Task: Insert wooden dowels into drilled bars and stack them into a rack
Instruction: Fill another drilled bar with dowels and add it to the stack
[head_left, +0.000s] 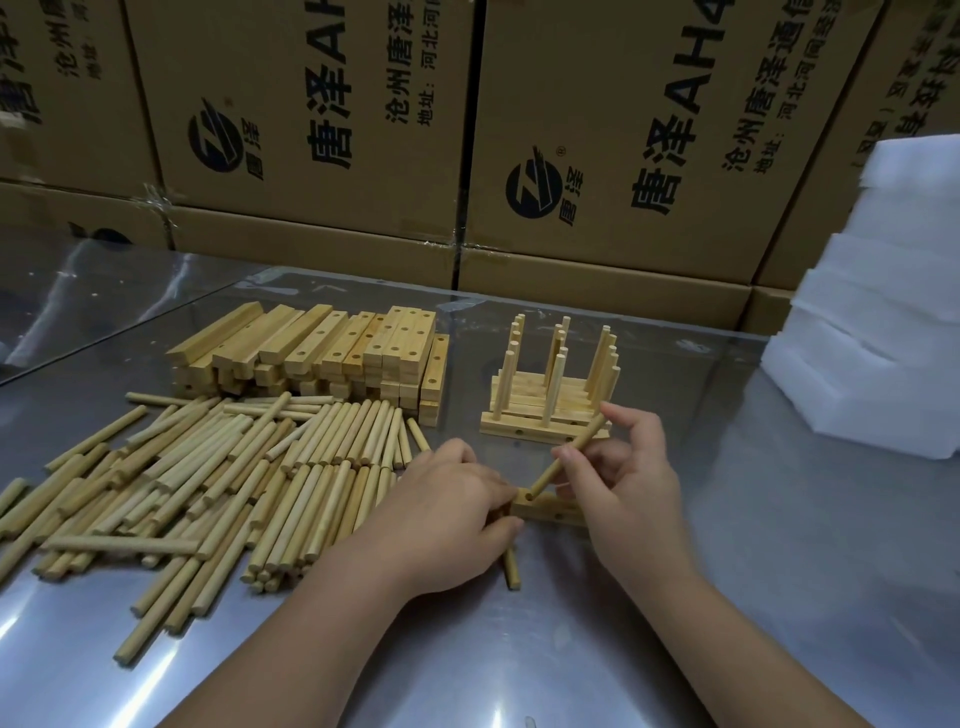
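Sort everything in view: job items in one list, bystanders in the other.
Job: dowel in right hand; drilled bar held by left hand; loose dowels; spare bars; rack.
Lying about: cardboard boxes; white stacked sheets.

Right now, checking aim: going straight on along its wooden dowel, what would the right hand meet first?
Probably the end hole of the pale drilled wooden bar that the left hand grips.

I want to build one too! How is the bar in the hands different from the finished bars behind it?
The held bar has empty holes, with one tilted dowel, pinched by the right hand, at a hole; the finished bars carry upright dowels. The held bar lies alone; the finished bars sit packed together. Both are pale drilled wood.
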